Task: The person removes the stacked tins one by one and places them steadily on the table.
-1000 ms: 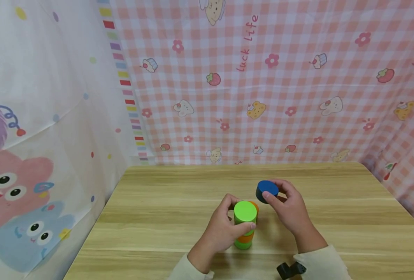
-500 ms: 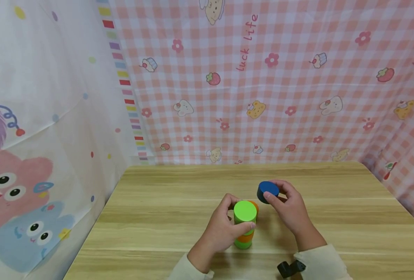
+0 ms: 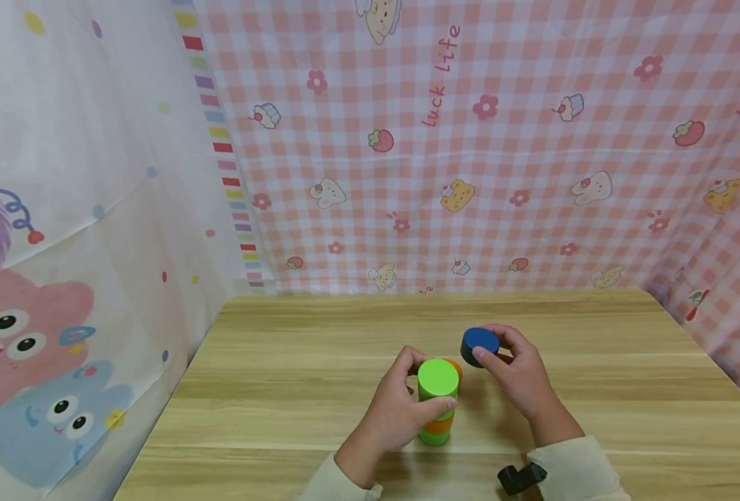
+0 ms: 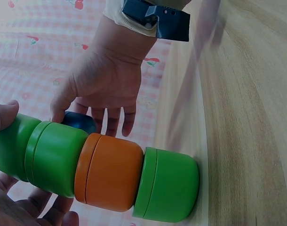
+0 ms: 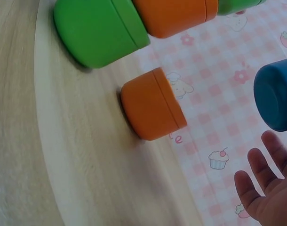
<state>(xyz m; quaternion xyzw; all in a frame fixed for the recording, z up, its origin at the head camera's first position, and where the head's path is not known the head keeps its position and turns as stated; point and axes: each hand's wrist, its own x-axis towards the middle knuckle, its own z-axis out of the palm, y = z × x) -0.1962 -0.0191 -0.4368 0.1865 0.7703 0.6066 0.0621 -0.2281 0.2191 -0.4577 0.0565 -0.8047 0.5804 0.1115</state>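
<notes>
A stack of small round containers (image 4: 110, 172) stands upright on the table, green at the bottom, then orange, then two green ones. Each shows a seam near its top, like a lid. My left hand (image 3: 395, 403) grips the top green container (image 3: 437, 378), thumb on the near side and fingers behind. To the right of the stack, my right hand (image 3: 520, 376) holds a blue round container (image 3: 480, 346) raised above the table, apart from the stack. Behind the stack stands a separate orange container (image 5: 153, 104), mostly hidden in the head view.
The wooden table (image 3: 270, 390) reaches back to a pink checked cloth (image 3: 357, 167). At the left hangs a white cloth (image 3: 113, 292) with cartoon prints. A black device (image 3: 521, 479) sits at the right sleeve's cuff.
My right hand, with the blue container, has shifted slightly right and toward me. The left hand and the stack stay as they were.
</notes>
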